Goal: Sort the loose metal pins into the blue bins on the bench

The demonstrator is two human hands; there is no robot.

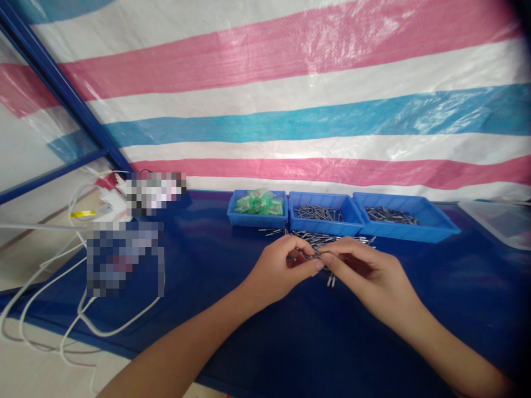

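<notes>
My left hand [279,268] and my right hand [365,268] meet fingertip to fingertip over a loose pile of small metal pins [327,239] on the blue table cover [232,320]. Both hands are curled in a pinch; a few pins seem to be held between them, and some hang below the fingers near the middle. Just behind the pile stand three blue trays: the left tray [257,219] holds green plastic parts [260,202], the middle tray [324,223] and the right tray [431,228] hold more metal pins.
White cables [62,287] loop over the table's left edge beside blurred items. A clear plastic box [498,221] sits at the far right. A striped pink, white and blue tarp [290,99] hangs behind, with a blue frame [62,88] at left.
</notes>
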